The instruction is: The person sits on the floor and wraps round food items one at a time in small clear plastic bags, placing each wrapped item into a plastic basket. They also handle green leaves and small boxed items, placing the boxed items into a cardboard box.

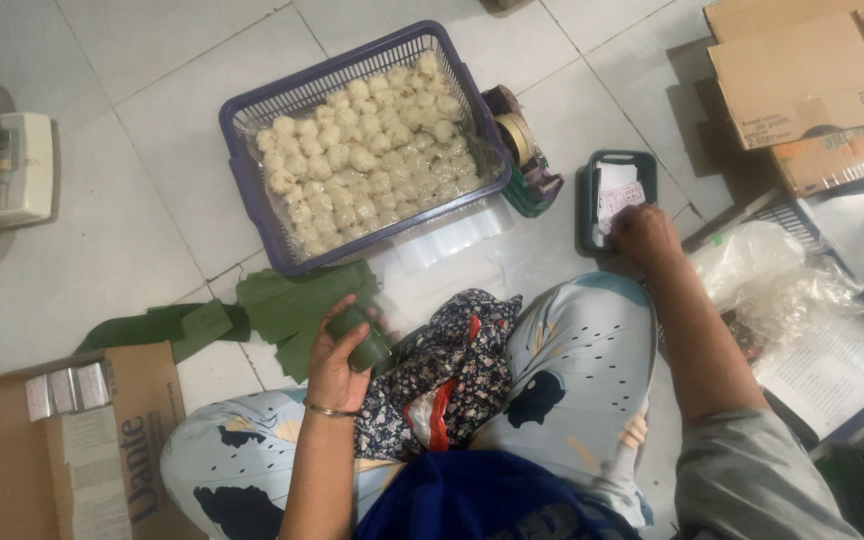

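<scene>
Bare tile floor [132, 210] lies open left of the basket [242, 170]; tape dispenser [522, 150] crowds its right.

The floor [142, 200] of pale square tiles is carrying everything here. A purple basket [242, 185] full of small white dumplings is sitting on it, with a tape dispenser [524, 150] just beside and a small dark tray [588, 200] of paper slips near that. Green leaves [282, 305] are lying below the basket, cardboard boxes [802, 70] are standing at the corners, and a white scale [2, 170] is resting at the far left.

Brown cardboard boxes [802, 80] upper right, another box [62, 450] lower left
</scene>
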A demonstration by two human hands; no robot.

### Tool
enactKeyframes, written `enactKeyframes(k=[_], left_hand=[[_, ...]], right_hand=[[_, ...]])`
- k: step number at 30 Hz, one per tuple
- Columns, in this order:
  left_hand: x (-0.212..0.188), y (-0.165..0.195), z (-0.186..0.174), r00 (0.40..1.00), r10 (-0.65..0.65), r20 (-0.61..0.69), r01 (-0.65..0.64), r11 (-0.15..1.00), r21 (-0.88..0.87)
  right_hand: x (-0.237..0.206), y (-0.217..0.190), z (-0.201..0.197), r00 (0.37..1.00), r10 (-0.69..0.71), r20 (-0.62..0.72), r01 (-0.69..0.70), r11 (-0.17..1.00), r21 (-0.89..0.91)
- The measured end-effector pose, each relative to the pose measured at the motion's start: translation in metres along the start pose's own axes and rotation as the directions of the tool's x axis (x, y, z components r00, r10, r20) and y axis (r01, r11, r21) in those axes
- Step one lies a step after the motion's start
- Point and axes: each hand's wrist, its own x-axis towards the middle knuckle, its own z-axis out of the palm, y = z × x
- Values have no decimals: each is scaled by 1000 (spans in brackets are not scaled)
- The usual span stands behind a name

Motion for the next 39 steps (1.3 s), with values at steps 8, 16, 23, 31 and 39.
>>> enactKeyframes(k=[8,16,23,31,39], left_hand=[[1,-3,-6,1000,29,6,-29,999,38],[1,-1,-13,1000,12,-21,-11,999,38],[0,2,-14,1000,19,-10,-19,1000,9],[1,-1,-12,1000,10,1,-10,1000,2],[3,-4,-9,996,6,-89,5,993,118]], right_hand=[[-3,7,2,999,-31,23,30,998,46],[1,5,11,998,-49,-27,49,999,-16],[2,5,-3,991,77,111,-88,991,100],[3,1,-3,997,-55,53,61,992,-108],[-8,-18,-21,867,-78,-493,44,996,-80]])
